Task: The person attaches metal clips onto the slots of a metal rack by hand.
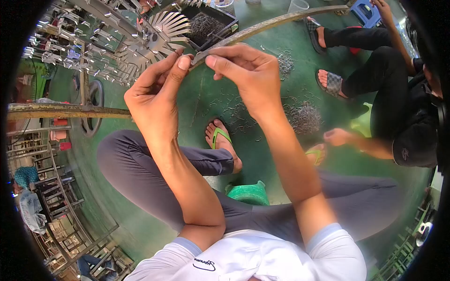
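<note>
My left hand [157, 89] is raised, its thumb and fingertips pressed together in a pinch. Facing it, my right hand [251, 70] also pinches, thumb against curled fingers. Between the two sets of fingertips shows a small grey metal piece [200, 57], which both hands seem to hold; its exact kind is too small to tell. Just behind my left hand stands a fan-shaped metal piece [168, 25] with many flat blades. A curved metal bar [276, 21] passes behind my right hand.
A rack of metal clips [65, 42] fills the upper left. Behind the hands sits a black tray [229, 28] of small dark parts. Loose metal pieces [304, 117] lie heaped on the green floor. A green stool [248, 193] is under me. Another person's hand [337, 137] is at right.
</note>
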A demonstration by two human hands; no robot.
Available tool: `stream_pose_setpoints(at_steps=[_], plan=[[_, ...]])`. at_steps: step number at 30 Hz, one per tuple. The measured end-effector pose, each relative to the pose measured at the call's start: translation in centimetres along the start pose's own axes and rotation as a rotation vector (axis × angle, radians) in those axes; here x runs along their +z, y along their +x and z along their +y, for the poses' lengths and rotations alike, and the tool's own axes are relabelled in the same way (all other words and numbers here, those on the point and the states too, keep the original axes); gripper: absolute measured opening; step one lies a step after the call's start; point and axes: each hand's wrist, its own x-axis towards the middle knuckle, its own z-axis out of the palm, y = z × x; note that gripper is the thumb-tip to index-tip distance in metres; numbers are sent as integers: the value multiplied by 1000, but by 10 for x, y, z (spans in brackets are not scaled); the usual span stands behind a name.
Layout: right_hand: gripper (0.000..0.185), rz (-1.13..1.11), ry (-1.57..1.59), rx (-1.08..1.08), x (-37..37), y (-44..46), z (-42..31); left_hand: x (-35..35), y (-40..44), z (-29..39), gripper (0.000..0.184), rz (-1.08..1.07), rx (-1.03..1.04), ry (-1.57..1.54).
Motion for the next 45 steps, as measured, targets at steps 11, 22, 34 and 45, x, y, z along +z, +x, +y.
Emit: stream_pose_setpoints(at_steps=[11, 22, 34, 45], plan=[[14, -80, -47, 58, 6, -10, 10, -4, 0, -7, 30, 35, 4, 28], [20, -186, -80, 209, -6, 2, 12, -24, -5, -3, 23, -329, -221, 130], [19, -265, -505, -18, 17, 21, -46, -4, -5, -22, 13, -112, -39, 260], [21, -453, -1005, -114, 28, 51, -63, 0, -6, -25, 27, -30, -361, 125]])
